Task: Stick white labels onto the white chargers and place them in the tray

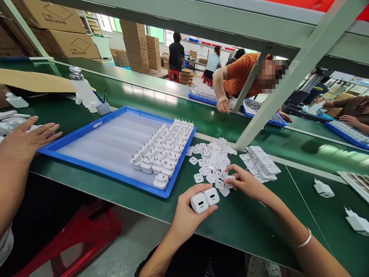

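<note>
White plastic shows in the person's left hand (184, 213): two chargers (199, 203) side by side, their port faces turned up toward the head camera. The fingers of that hand are curled around the pair, the index finger along the far side and the thumb along the near side, so both chargers lie within the grasp. They are held just above the near edge of the green tabletop (245, 219).

The right hand (242, 182) reaches to the near right margin of a scattered heap of flat white pieces (213, 157). Its thumb and index finger are slightly parted, with one piece at their tips; whether they pinch it or only touch it, one cannot tell.

Left of the heap, a blue tray (103, 165) lies on the tabletop, its near right corner close to the tabletop's near edge. Rows of white plugs (161, 146), pins up, fill the tray's right part. Stacked white sheets (261, 163) lie beyond the right hand, toward the tabletop's far edge. Near the right end, two more chargers (324, 188) lie apart from each other. At the tray's left corner rests a co-worker's hand (34, 134), its fingers spread.
</note>
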A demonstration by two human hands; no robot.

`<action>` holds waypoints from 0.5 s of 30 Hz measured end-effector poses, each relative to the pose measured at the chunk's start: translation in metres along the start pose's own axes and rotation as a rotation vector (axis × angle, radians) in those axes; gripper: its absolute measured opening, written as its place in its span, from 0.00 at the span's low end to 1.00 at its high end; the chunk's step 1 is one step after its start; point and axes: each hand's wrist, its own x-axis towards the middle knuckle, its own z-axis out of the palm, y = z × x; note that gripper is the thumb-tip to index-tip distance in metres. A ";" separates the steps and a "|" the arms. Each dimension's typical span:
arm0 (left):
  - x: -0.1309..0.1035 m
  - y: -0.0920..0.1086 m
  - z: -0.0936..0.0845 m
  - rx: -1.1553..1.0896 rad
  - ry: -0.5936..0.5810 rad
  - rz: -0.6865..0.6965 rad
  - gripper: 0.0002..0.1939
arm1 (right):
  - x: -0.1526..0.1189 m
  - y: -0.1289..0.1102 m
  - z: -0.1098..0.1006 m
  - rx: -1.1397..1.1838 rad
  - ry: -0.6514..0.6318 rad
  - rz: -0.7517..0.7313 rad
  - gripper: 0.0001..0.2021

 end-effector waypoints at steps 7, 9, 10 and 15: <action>0.000 0.002 0.002 0.044 -0.001 0.008 0.19 | 0.042 -0.026 0.003 -0.261 0.233 -0.090 0.05; 0.000 0.002 0.001 0.053 0.013 0.015 0.19 | 0.066 -0.037 0.011 -0.268 0.240 -0.140 0.04; 0.000 0.001 0.001 0.060 0.017 0.023 0.19 | 0.077 -0.042 0.015 -0.264 0.239 -0.153 0.03; 0.003 -0.005 -0.003 0.126 0.012 0.084 0.18 | 0.108 -0.057 0.032 -0.158 0.225 -0.162 0.10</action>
